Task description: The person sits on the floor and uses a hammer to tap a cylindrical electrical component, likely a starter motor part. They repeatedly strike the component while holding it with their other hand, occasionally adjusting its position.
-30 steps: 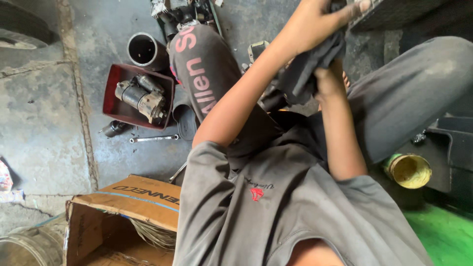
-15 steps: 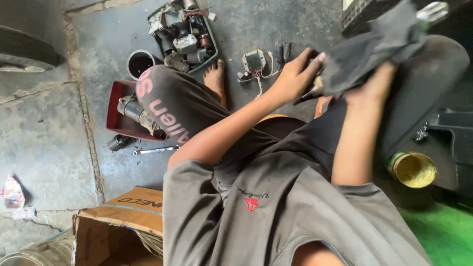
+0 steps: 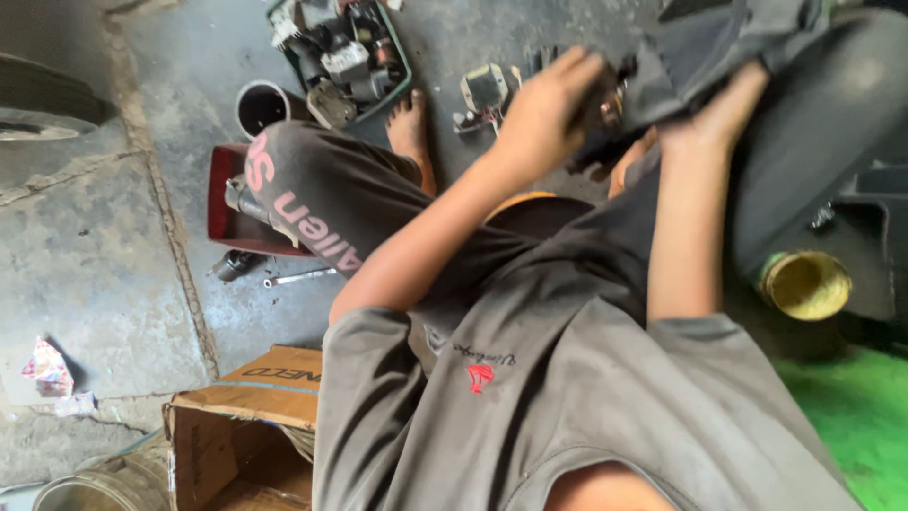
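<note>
Head view: 2 hands, left (image 3: pixel 544 114) and right (image 3: pixel 719 114), apparently gripping dark cloth (image 3: pixel 700 57); cardboard box (image 3: pixel 255 397) lower left.

The left hand (image 3: pixel 544 114) and the right hand (image 3: pixel 724 109) meet at a cloth (image 3: pixel 719 47) above the knees. Beyond the left knee, on the floor (image 3: pixel 95 274), a tray of parts (image 3: pixel 340 52) lies, with a cup (image 3: pixel 260 104) beside it. A box (image 3: pixel 236 416) stands at the lower left. A round tin (image 3: pixel 804 284) sits on the right.
</note>
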